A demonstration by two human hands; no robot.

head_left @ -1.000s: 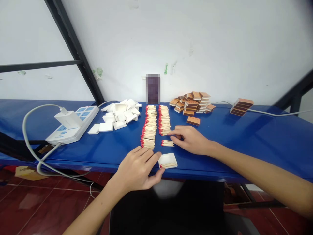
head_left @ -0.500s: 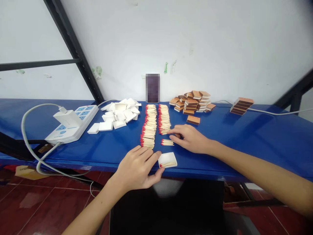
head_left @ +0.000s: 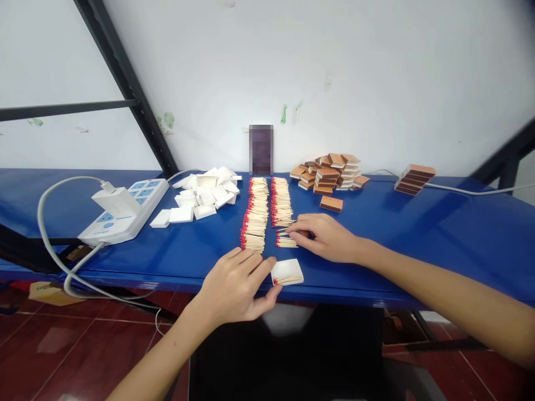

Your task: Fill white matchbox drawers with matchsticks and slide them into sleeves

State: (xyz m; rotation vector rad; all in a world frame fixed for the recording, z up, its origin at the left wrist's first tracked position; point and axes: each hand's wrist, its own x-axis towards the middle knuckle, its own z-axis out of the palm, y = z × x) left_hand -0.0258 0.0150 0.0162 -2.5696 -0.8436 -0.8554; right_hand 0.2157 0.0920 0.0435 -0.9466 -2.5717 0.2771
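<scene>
My left hand [head_left: 236,284] rests at the table's front edge, thumb and index finger gripping the left side of a white matchbox tray [head_left: 288,267]. A few red-tipped matches lie along the tray's near side. My right hand [head_left: 320,236] is over a small group of matches [head_left: 285,241], its index fingertip touching the upper ones, with the thumb a little apart below it. Just beyond the fingertip is the right-hand row of matches [head_left: 281,200]. A longer row of matches [head_left: 254,214] runs beside it on the left, its near end close to my left knuckles.
White empty trays [head_left: 204,195] are heaped on the left, near a power strip [head_left: 125,214] with a plugged-in adapter and looping cable. Brown matchbox sleeves [head_left: 330,172] are piled at the back right. Farther right stands a stack of matchboxes [head_left: 415,179]. A pixelated dark panel [head_left: 261,149] leans on the wall.
My right index fingertip has moved slightly toward me, drawing a few matches off the right row's near end to the small group. My left hand stays on the tray.
</scene>
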